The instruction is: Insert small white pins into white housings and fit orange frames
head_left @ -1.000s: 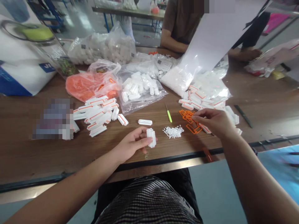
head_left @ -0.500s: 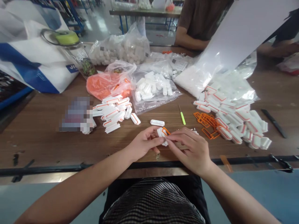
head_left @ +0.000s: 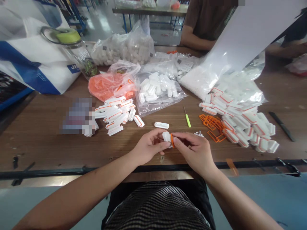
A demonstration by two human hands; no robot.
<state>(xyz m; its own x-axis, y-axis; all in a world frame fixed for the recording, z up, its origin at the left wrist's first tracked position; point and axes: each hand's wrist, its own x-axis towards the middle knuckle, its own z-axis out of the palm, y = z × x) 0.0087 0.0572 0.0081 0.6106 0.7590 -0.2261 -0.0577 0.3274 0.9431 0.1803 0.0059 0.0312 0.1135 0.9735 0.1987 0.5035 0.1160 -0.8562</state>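
Between thumb and fingers, my left hand point(head_left: 153, 144) grips a small white plastic piece point(head_left: 166, 136). My right hand point(head_left: 193, 147) pinches an orange rectangular frame point(head_left: 172, 140), which stands against the right side of the white piece; my fingers hide part of both. Just beyond my hands lies a single white housing point(head_left: 161, 125). A thin awl with a yellow-green handle point(head_left: 187, 120) rests further right, and tiny white bits point(head_left: 198, 134) are scattered beside my right hand. Several loose orange frames point(head_left: 211, 123) are heaped to the right.
White pieces with orange edging lie in a left pile point(head_left: 116, 115) and a right pile point(head_left: 247, 123). Behind are an open bag of white parts point(head_left: 155, 88), an orange bag point(head_left: 103, 86) and a bottle point(head_left: 82, 59). A black knife-like tool point(head_left: 281, 126) lies far right. A person point(head_left: 199, 28) sits opposite.
The orange frame has turned from slanting over the white piece to standing upright against its right side. My right hand's fingers have shifted their pinch around it; my left hand has barely moved.
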